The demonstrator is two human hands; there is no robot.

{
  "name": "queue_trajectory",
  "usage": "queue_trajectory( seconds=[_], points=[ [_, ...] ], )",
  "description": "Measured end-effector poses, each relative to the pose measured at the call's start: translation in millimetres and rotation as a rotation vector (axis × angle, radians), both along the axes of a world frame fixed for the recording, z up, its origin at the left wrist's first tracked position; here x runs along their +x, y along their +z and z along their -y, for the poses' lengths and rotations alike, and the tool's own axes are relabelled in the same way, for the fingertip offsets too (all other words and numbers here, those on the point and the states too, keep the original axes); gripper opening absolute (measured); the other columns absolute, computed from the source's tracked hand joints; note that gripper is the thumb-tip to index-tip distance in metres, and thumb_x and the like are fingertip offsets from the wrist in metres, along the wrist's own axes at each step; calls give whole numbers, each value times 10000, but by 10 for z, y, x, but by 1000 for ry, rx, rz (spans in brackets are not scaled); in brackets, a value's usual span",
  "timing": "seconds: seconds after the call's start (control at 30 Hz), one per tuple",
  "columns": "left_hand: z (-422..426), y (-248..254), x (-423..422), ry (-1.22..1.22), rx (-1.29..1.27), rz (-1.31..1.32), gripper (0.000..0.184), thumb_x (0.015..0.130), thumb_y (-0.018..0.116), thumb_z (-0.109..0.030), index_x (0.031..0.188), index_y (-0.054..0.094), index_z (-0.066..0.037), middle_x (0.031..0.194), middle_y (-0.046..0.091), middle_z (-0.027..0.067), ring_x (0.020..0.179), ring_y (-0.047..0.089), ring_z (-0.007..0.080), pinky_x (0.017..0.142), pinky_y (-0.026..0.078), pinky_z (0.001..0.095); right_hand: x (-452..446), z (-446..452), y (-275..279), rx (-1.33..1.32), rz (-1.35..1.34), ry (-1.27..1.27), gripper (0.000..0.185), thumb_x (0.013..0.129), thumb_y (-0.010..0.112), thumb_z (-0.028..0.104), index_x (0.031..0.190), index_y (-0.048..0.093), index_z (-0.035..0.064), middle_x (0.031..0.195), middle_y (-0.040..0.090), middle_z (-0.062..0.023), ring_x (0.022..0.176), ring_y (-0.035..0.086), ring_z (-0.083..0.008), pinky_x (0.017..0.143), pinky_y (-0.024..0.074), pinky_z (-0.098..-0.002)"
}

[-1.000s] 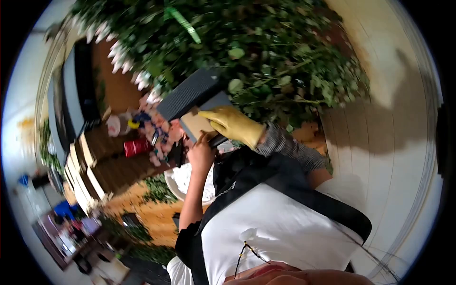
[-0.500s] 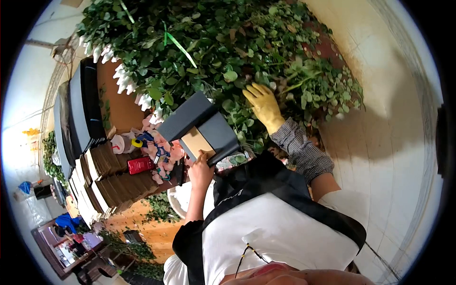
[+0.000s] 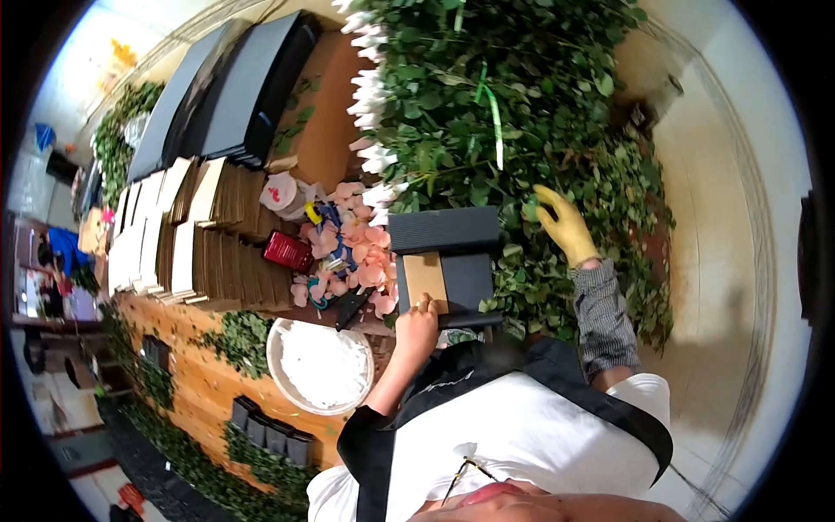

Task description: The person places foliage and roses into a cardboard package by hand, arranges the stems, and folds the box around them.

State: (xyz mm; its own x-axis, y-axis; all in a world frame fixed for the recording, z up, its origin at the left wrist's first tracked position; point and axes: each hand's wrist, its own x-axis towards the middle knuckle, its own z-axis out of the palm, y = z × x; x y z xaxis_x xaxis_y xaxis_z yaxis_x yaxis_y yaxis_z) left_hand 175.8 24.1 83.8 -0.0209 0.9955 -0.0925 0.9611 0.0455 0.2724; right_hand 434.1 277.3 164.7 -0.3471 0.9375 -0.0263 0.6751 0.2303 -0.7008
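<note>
My bare left hand (image 3: 417, 324) has its fingers closed on the near end of a brown cardboard piece (image 3: 425, 280). That piece lies across a dark grey corrugated sheet (image 3: 467, 280), whose far flap (image 3: 444, 230) is folded up. My right hand (image 3: 567, 228), in a yellow glove, reaches over a large pile of leafy green stems (image 3: 522, 130), its thumb and fingers apart. A green leaf shows by its fingertips; whether it touches the glove I cannot tell. White-wrapped flower heads (image 3: 370, 109) line the pile's left side.
Left of the sheet lie pink petals (image 3: 370, 257), a red box (image 3: 288, 250) and a dark-handled tool (image 3: 355, 306). Stacks of folded cardboard (image 3: 230, 270) and dark sheets (image 3: 252, 87) stand further left. A round white basket (image 3: 273, 352) holds white pieces. Cut leaves litter the wooden floor (image 3: 187, 335).
The camera view has turned, so the sheet and pile sit further right and straighter. My left hand stays on the cardboard. My gloved fingers have spread from lying flat on the leaves.
</note>
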Motion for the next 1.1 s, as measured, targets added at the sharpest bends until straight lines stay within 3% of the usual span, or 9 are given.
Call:
queue_trajectory(
  seconds=[0.1, 0.2, 0.3, 0.43, 0.5, 0.57, 0.83, 1.0, 1.1],
  points=[
    [10, -35, 33, -7, 68, -83, 416, 737, 642, -60, 1150, 608, -19, 1186, 643, 147, 761, 701, 245, 662, 572, 334, -840, -386, -14, 17, -293, 352, 490, 927, 673, 187, 1384, 542, 65, 1380, 590, -136, 1267, 561, -297, 1065, 451, -412],
    [-1, 38, 21, -2, 3, -46, 414, 769, 615, -62, 1180, 589, -27, 1250, 627, 165, 808, 707, 247, 682, 573, 334, -1357, -912, -492, 735, 536, 468, 418, 802, 742, 175, 1202, 659, 89, 1383, 550, -109, 1271, 509, -285, 1076, 406, -439],
    [20, -26, 43, 11, -10, -24, 468, 758, 606, -38, 1225, 579, -19, 1300, 602, 181, 842, 709, 264, 715, 576, 342, -1698, -1102, -494, 749, 357, 370, 274, 802, 712, 140, 1062, 700, 53, 1259, 639, -135, 1252, 528, -329, 1079, 411, -450],
    [-39, 345, -1, -86, -136, 35, 706, 772, 762, -476, 1272, 592, -8, 1351, 563, 221, 908, 715, 304, 730, 591, 353, -1569, -813, -219, 595, -333, 590, 265, 826, 657, 45, 1090, 683, 44, 1185, 667, -161, 1104, 627, -349, 937, 526, -435],
    [-76, 371, -20, -122, -156, 0, 1002, 713, 652, -784, 1291, 569, 29, 1290, 591, 222, 957, 709, 341, 755, 588, 378, -1267, -579, 164, 574, 441, 566, 302, 860, 629, 18, 1145, 675, 106, 993, 700, -159, 895, 668, -346, 724, 538, -437],
    [-208, 410, -83, -104, -269, 65, 992, 781, 566, -802, 1287, 569, 50, 1251, 607, 246, 971, 704, 359, 756, 586, 396, -777, -587, 150, 693, 144, 411, 273, 881, 617, 57, 1133, 690, 134, 831, 688, -129, 789, 645, -355, 692, 507, -453],
    [-613, -189, -792, -80, -437, 918, 638, 916, 709, -423, 1379, 491, -42, 1273, 599, 166, 1183, 582, 267, 981, 470, 377, 149, 976, 976, 647, 331, 340, 436, 791, 628, 10, 1189, 704, 174, 751, 652, -66, 716, 635, -244, 639, 513, -385],
    [-763, -201, -954, 20, -755, 1227, 515, 1078, 405, -436, 1317, 563, -7, 1277, 596, 108, 1122, 585, 228, 970, 468, 352, 201, 1569, -1207, 330, 465, 218, 267, 877, 574, 111, 1053, 755, 197, 784, 674, -80, 772, 661, -283, 682, 510, -433],
    [-642, -102, -769, -318, -476, 844, 514, 951, 688, -327, 1353, 551, -37, 1314, 558, 130, 1159, 585, 270, 964, 481, 393, 207, 1614, -1286, 285, 468, 200, 267, 895, 569, 90, 1068, 752, 181, 783, 667, -82, 773, 655, -296, 717, 524, -424]
  ],
)
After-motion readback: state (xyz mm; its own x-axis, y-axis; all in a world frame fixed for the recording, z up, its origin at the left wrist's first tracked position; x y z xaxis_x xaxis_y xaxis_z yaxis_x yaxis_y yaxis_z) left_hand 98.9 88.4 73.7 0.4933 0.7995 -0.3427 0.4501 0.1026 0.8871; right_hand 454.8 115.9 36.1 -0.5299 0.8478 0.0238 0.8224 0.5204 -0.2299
